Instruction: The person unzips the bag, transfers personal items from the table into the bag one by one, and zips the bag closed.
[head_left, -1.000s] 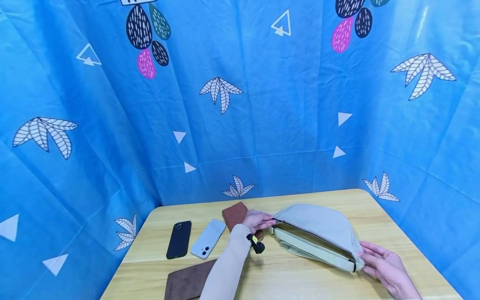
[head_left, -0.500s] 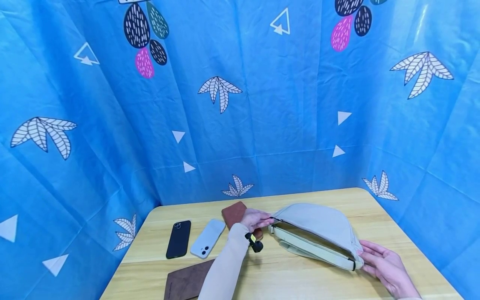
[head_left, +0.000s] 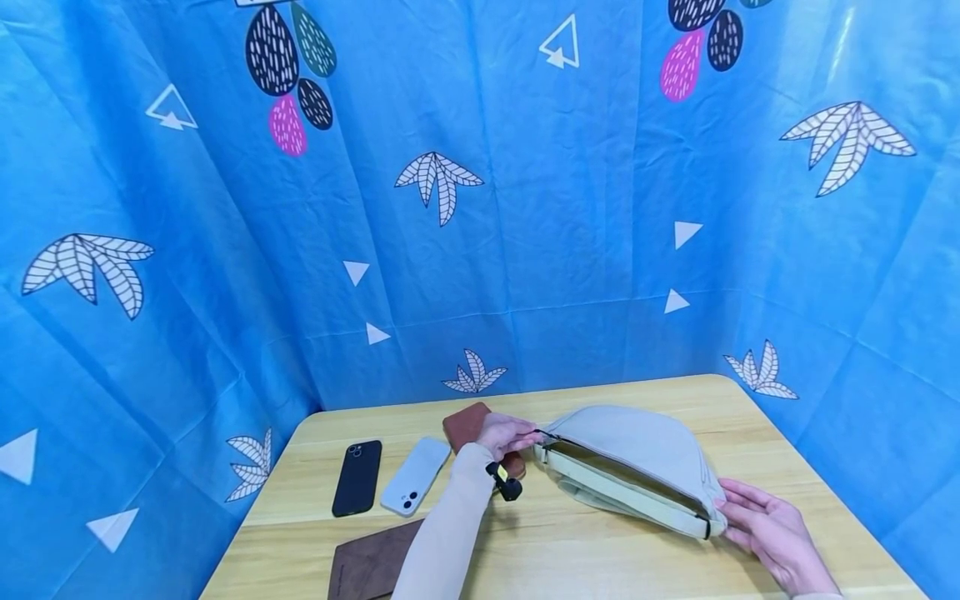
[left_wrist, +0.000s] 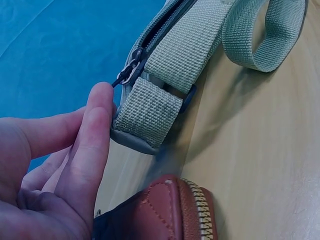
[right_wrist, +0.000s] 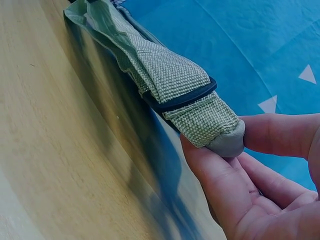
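A pale grey-green belt bag [head_left: 637,446] lies on the right part of the table, its long zipper gaping along the front. At its left end my left hand [head_left: 504,437] pinches the dark zipper pull [left_wrist: 122,76] between thumb and fingertips. My right hand [head_left: 772,533] grips the bag's right end, thumb and fingers on the grey fabric corner [right_wrist: 230,141] beside the webbing strap [right_wrist: 175,70] and its black buckle. Beneath my left hand is a reddish-brown zip wallet [head_left: 463,425], partly hidden by the hand; its brass zipper shows in the left wrist view.
Left of the bag lie a black phone [head_left: 357,478] and a pale blue phone [head_left: 415,477]. A dark brown leather piece [head_left: 367,565] sits near the front, partly under my left sleeve [head_left: 442,533]. Blue patterned cloth [head_left: 570,208] hangs behind the wooden table [head_left: 585,558].
My left hand has shifted slightly left with the zipper pull, and the bag's left end has moved a little that way. The right hand keeps its grip at the other end.
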